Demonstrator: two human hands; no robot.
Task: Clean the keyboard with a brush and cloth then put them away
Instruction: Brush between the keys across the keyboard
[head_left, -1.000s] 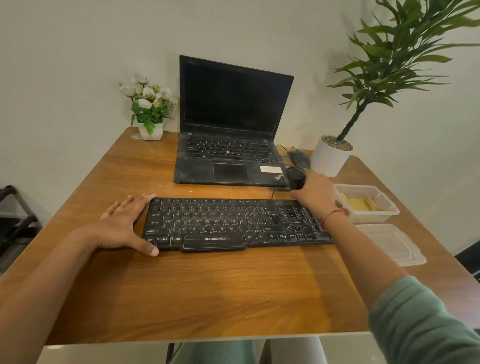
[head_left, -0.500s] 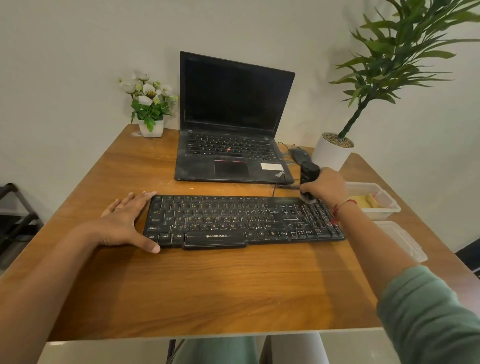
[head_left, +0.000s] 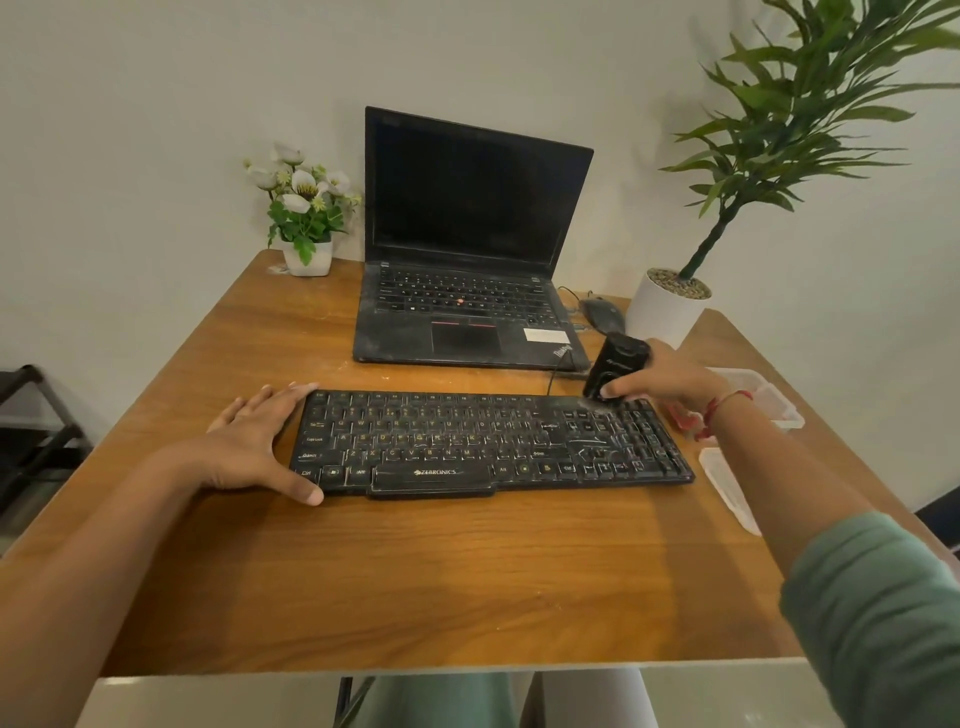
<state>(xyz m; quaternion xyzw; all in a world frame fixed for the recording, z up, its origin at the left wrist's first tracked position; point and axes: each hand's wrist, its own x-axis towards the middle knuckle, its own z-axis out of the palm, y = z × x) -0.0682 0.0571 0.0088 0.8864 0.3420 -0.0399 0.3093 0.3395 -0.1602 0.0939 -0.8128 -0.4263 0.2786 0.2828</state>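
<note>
Wooden table: right hand, fingers closed around the brush at the keyboard's one o'clock corner, risks flicking dust onto the laptop; left hand, fingers spread and empty, braces nine o'clock

Wooden desk against a plain pale wall.
A dark rack stands left of the desk, under soft, even light.

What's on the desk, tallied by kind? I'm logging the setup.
Keyboards: 1
Laptops: 1
Mice: 1
Brushes: 1
Potted plants: 2
Plastic containers: 1
Container lids: 1
Total: 8
</note>
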